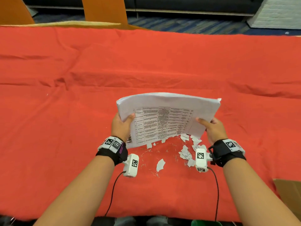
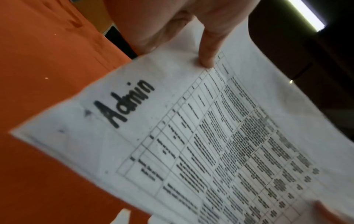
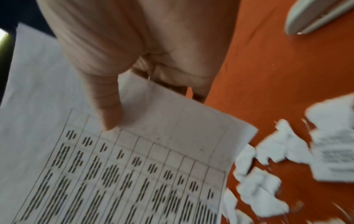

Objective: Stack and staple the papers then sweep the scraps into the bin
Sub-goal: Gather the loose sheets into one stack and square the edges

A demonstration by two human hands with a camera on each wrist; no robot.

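Note:
A stack of printed papers (image 1: 164, 118) with a table and "Admin" written on top stands tilted on its lower edge on the red cloth. My left hand (image 1: 123, 126) grips its left side, thumb on the front sheet (image 2: 206, 59). My right hand (image 1: 210, 128) grips the right side, thumb pressed on the page (image 3: 109, 115). Torn white paper scraps (image 1: 187, 152) and loose staples (image 1: 149, 150) lie on the cloth just below and right of the stack; the scraps (image 3: 268, 166) also show in the right wrist view. A pale stapler (image 3: 316, 16) lies beyond my right hand.
The red tablecloth (image 1: 81, 70) covers the whole table. A cardboard box corner (image 1: 290, 190) shows at the lower right, and a green object (image 1: 203, 223) sits below the table's near edge. Orange chairs (image 1: 104, 10) stand behind the far edge.

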